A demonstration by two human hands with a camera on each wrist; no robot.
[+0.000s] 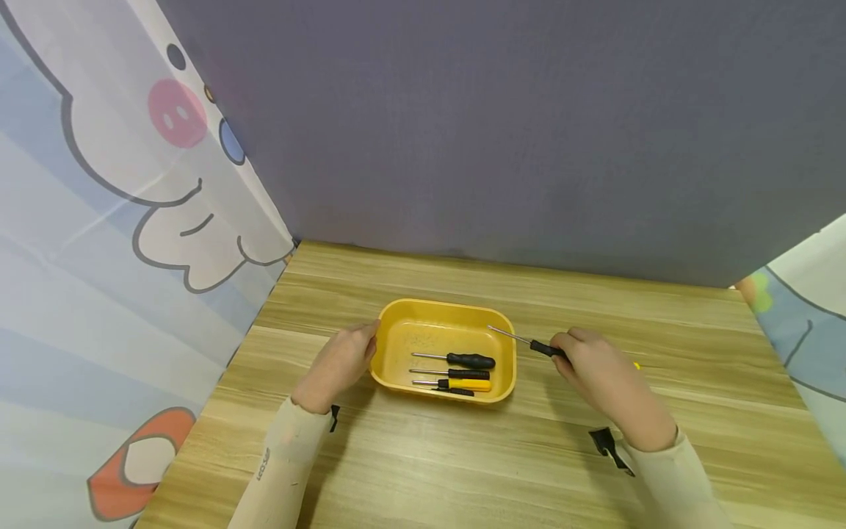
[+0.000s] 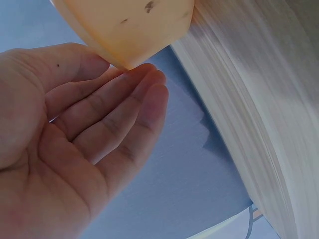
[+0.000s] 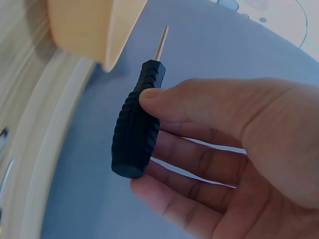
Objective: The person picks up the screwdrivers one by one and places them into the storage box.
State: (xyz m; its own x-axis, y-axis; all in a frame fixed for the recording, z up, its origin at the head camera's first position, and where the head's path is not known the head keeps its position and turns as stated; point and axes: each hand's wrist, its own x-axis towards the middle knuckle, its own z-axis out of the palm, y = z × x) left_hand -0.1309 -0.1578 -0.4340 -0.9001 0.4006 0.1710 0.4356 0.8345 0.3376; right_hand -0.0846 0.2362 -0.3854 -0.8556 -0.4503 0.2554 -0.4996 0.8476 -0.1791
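Note:
A yellow plastic tray [image 1: 403,312] sits on the wooden table. My left hand [image 1: 340,364] pinches its left rim between thumb and fingers; the left wrist view shows the tray's corner [image 2: 134,30] at the fingertips. Several screwdrivers lie along the near side of the tray, among them a thick black-handled one [image 1: 471,361] and a yellow-handled one [image 1: 469,384], shafts pointing left. Right of the tray, my right hand [image 1: 598,371] holds another screwdriver [image 3: 137,124] by its ribbed black handle. Its metal shaft points left, with the tip over the tray's right part.
A small yellow piece [image 1: 637,365] shows from behind my right hand, mostly hidden. Parts of other tools [image 3: 4,137] appear at the right wrist view's left edge. A grey panel [image 1: 496,132] stands behind the table [image 1: 423,463], and a printed curtain [image 1: 99,257] hangs at left.

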